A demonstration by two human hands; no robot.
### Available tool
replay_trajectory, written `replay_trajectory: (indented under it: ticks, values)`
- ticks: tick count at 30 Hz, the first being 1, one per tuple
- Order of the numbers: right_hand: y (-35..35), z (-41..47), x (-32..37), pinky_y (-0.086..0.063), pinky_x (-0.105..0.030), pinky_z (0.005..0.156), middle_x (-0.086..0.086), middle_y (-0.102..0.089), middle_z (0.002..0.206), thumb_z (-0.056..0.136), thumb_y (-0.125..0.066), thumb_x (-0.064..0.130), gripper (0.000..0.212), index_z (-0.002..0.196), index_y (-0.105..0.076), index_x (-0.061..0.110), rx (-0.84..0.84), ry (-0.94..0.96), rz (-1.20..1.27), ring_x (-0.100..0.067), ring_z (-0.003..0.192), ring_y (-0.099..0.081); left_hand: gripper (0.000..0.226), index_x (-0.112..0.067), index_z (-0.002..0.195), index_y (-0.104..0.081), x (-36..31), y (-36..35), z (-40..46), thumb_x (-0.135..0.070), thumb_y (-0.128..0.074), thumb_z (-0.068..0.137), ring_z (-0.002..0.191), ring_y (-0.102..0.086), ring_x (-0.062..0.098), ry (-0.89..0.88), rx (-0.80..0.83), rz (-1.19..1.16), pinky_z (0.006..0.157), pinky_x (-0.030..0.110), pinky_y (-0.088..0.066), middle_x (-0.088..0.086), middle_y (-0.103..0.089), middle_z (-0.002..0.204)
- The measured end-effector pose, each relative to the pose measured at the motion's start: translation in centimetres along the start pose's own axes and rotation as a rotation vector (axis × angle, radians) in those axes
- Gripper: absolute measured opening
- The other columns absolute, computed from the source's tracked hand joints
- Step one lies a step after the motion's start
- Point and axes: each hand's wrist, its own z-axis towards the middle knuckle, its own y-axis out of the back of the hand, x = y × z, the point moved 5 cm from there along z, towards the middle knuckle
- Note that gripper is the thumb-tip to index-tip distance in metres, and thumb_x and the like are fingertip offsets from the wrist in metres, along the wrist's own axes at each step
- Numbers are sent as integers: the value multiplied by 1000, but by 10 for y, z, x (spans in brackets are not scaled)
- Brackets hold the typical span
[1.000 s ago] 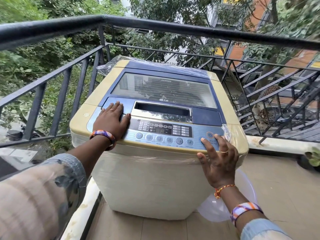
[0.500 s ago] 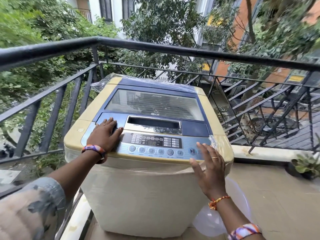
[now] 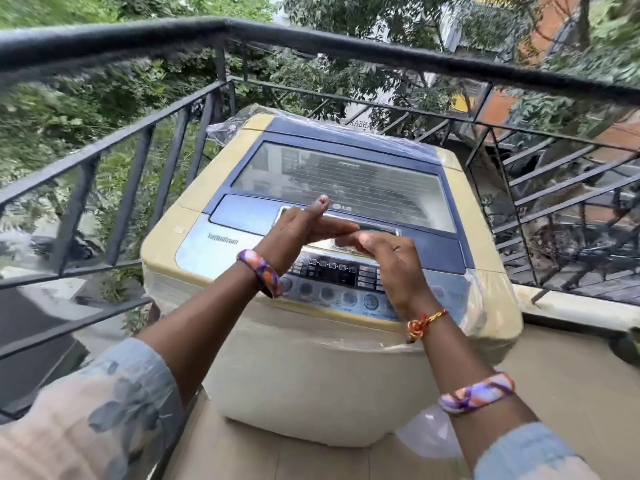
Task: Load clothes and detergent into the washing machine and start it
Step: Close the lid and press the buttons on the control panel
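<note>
Both my hands hovered over the washer [image 3: 332,368], fingertips meeting above the lid handle [image 3: 377,231]. Left hand [image 3: 300,227] flat, fingers straight, holding nothing; right hand [image 3: 388,258] loosely curled, also empty. Handle lay just below & ahead, long axis running left-right, lid [image 3: 343,183] shut. Either hand about equally near, I'd judge.

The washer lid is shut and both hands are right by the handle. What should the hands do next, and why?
Probably hook the fingers into the lid handle and lift. The glass lid lies closed on the washing machine, with no clothes in view, and the left hand and right hand hover together over that handle, holding nothing.
</note>
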Motion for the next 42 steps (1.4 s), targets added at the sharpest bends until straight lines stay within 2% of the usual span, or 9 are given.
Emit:
replay_trajectory:
  ticks: [3, 5, 9, 12, 16, 23, 31, 39, 42]
  values:
    - [-6, 14, -8, -46, -41, 101, -5, -74, 94, 84, -43, 24, 33, 82, -74, 13, 71, -6, 13, -18, 101, -66, 57, -16, 73, -76, 6, 12, 10, -35, -27, 97, 81, -72, 5, 31, -30, -37, 74, 8, -51, -5, -76, 72]
    - [-6, 20, -12, -46, -43, 99, -6, -74, 95, 85, -42, 23, 34, 84, -74, 12, 115, -14, 18, -21, 100, -66, 63, -18, 65, -77, 11, 17, 15, -31, -26, 99, 80, -72, 6, 57, -15, -51, 74, 9, -51, -4, -76, 71]
    - [-2, 29, -20, -51, -42, 94, -15, -74, 89, 82, -39, 17, 37, 82, -73, 2, 175, -57, 117, -31, 94, -68, 54, -12, 74, -74, 21, 15, 21, -32, -29, 96, 76, -72, 9, 110, 50, -96, 80, 19, -55, -2, -76, 72]
    - [0, 32, -24, -53, -34, 89, -12, -75, 83, 82, -38, 14, 36, 81, -72, 0, 190, -81, 212, -28, 90, -69, 62, -10, 70, -75, 25, 16, 24, -24, -22, 100, 72, -72, 8, 134, 83, -158, 78, 19, -56, -1, -76, 70]
    - [-1, 32, -28, -53, -34, 88, -14, -74, 85, 84, -38, 12, 36, 80, -73, 3, 174, -39, 209, -29, 89, -69, 61, -12, 72, -78, 27, 19, 24, -26, -25, 97, 80, -72, 10, 119, 157, -146, 83, 19, -55, -1, -77, 77]
    - [-1, 31, -30, -52, -32, 87, -5, -75, 81, 85, -39, 12, 35, 78, -73, 10, 158, 17, 153, -22, 88, -69, 52, 4, 98, -67, 34, 19, 26, -32, -31, 87, 95, -69, 25, 98, 161, -160, 93, 29, -53, 12, -75, 93]
    - [-3, 33, -32, -54, -33, 85, -11, -74, 79, 84, -38, 14, 35, 78, -71, 3, 175, -59, 236, -27, 84, -68, 47, -5, 84, -69, 32, 20, 25, -30, -30, 87, 85, -72, 12, 90, 136, -170, 89, 26, -53, 0, -77, 80]
    - [-4, 34, -30, -54, -27, 80, -10, -73, 76, 84, -37, 15, 35, 77, -69, 2, 167, -61, 251, -24, 80, -67, 51, -8, 84, -68, 29, 18, 22, -21, -20, 98, 79, -71, 7, 100, 131, -170, 87, 23, -53, -5, -76, 74]
    - [-5, 33, -29, -54, -27, 80, -9, -73, 76, 84, -37, 15, 35, 77, -68, 0, 160, -52, 247, -25, 80, -67, 48, -6, 88, -68, 27, 18, 23, -28, -26, 93, 83, -72, 10, 102, 140, -163, 87, 24, -53, -2, -76, 77]
